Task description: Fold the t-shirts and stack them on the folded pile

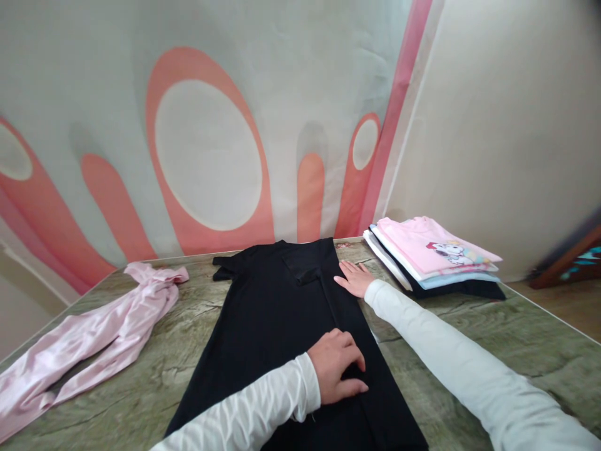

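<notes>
A black short-sleeved shirt [272, 319] lies spread on the table, its right side folded inward lengthwise and its left sleeve sticking out at the far end. My left hand [337, 366] rests on the folded strip at the near right, fingers loosely curved and the thumb apart from them; nothing shows between them. Farther up, my right hand [355, 279] lies flat with fingers spread at the shirt's far right edge, partly on the cloth.
A pink satiny garment [110, 322] lies loosely along the table's left side. To the far right stands a stack of folded clothes [436, 250], a pink printed shirt on top. The wood-patterned table [469, 332] meets a painted wall [286, 94] at its back edge.
</notes>
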`<action>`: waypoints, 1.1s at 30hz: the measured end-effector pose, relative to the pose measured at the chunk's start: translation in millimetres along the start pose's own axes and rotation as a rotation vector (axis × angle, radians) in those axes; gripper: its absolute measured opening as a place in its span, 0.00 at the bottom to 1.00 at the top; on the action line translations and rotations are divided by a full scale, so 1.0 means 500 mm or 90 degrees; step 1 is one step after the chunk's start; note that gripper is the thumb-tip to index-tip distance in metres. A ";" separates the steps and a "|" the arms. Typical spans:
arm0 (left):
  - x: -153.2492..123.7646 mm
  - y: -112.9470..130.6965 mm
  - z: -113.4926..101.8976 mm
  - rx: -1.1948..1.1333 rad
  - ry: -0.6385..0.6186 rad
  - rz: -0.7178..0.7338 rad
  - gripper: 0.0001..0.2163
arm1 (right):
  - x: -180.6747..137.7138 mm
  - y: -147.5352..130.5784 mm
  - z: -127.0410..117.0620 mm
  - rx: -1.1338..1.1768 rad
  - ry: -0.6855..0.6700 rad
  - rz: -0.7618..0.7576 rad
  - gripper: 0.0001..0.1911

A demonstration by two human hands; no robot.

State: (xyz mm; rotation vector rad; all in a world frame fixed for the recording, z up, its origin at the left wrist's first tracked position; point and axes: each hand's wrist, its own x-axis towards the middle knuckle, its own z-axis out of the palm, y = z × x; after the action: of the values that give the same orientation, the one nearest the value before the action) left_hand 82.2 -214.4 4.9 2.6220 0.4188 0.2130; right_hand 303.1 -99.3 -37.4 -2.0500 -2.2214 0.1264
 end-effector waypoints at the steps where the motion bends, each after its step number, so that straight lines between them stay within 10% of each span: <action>1: 0.000 0.000 0.000 -0.001 0.000 -0.001 0.14 | 0.006 0.001 0.001 0.000 0.012 0.008 0.37; 14: -0.028 -0.006 -0.047 0.004 -0.097 0.012 0.19 | 0.060 0.003 0.000 0.023 0.021 0.072 0.27; 23: -0.189 -0.159 -0.159 0.158 -0.025 -0.396 0.26 | -0.024 -0.020 -0.001 0.131 0.101 0.022 0.24; 33: -0.296 -0.188 -0.082 0.294 0.100 -0.560 0.25 | -0.124 -0.040 -0.004 0.222 0.012 -0.033 0.26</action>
State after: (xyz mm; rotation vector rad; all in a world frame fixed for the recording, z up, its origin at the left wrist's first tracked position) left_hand -89.9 -166.4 -15.1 2.5493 1.7770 0.0198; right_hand 288.7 -162.6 -34.2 -1.7987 -2.0634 0.4524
